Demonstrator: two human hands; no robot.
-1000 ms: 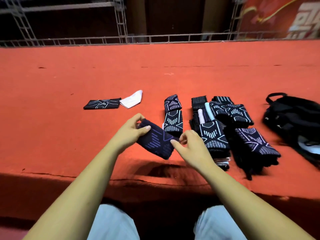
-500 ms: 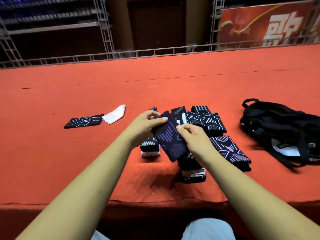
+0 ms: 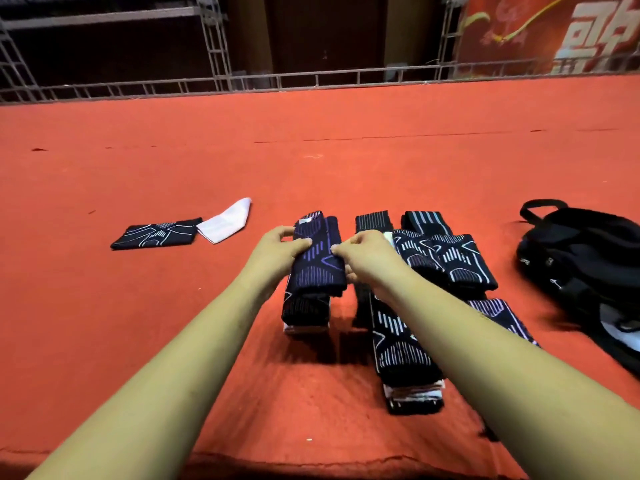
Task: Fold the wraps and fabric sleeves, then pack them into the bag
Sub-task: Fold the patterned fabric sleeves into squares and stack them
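Sleeve (image 3: 318, 261) has moved onto the stack (image 3: 304, 310), pinched by both hands (image 3: 277, 252) (image 3: 369, 256).

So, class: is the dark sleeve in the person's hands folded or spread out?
Folded. The purple-patterned sleeve is a compact rectangle with doubled layers along its right edge; the left hand and right hand grip its sides.

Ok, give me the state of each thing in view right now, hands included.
Folded sleeve: folded, gripped from both sides.
Left hand: grips its left edge.
Right hand: pinches its right edge.
Left stack: folded pile beneath the folded sleeve.
Right stack: folded pile under the right forearm.
Lone sleeve: folded flat, far left.
White wrap: lying loose at the lone sleeve's end.
Bag: lying at right, seems open.
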